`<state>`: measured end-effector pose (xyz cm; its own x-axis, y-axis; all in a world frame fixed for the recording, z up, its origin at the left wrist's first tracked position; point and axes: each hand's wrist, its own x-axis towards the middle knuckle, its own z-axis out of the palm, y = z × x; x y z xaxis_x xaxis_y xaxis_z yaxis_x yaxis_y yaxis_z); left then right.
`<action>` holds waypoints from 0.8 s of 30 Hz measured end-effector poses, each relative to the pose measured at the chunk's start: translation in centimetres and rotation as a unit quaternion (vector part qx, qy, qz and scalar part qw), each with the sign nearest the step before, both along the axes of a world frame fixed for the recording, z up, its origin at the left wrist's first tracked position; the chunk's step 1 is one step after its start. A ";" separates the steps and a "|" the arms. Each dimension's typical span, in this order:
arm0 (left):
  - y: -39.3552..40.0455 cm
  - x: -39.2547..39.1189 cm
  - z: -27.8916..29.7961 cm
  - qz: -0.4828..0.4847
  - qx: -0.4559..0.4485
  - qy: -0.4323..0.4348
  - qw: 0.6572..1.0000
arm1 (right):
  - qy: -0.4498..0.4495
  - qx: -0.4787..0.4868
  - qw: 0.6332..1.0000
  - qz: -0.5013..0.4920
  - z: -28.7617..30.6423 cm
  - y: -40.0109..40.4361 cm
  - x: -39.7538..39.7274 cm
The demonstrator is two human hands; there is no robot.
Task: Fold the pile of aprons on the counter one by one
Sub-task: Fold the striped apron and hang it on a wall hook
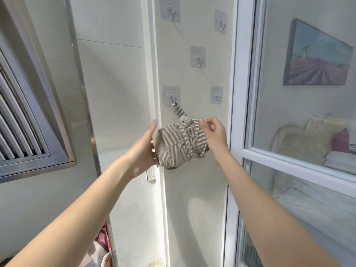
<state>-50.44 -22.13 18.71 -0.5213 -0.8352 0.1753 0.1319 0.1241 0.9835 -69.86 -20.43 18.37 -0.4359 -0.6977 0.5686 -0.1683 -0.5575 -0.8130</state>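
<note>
A beige-and-white striped apron (181, 144), folded into a tight bundle and tied round with its own strap, hangs by a striped loop from the lower left wall hook (171, 96). My left hand (143, 151) holds the bundle from the left side, its thumb pointing up beside it and its fingers hidden behind the cloth. My right hand (213, 132) pinches the bundle's upper right edge between thumb and curled fingers.
Several clear adhesive hooks (198, 57) are stuck on the narrow wall panel. A steel range hood (28, 122) juts out at left. At right stands a white-framed glass door (238, 132), with a framed picture (317, 56) behind it. Colourful cloth (103, 237) lies at the bottom left.
</note>
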 end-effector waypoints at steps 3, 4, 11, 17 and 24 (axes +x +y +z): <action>0.6 -1.7 -0.6 0.091 -0.097 -0.055 0.990 | 0.063 0.053 0.995 -0.052 -1.1 -0.8 0.8; 0.5 -1.9 -0.8 0.134 -0.115 -0.059 0.983 | 0.050 0.064 0.996 -0.040 -1.5 -0.8 1.1; -0.5 -1.7 0.1 0.193 -0.196 -0.005 0.961 | 0.003 0.105 0.993 -0.048 -1.8 -1.6 1.6; -1.3 -2.5 -1.2 0.216 -0.190 0.084 0.954 | -0.164 0.080 0.978 0.099 -1.3 -2.9 1.5; -0.2 -2.2 -1.3 0.305 -0.440 -0.309 0.786 | 0.061 0.128 0.988 -0.059 -0.7 -2.9 -0.5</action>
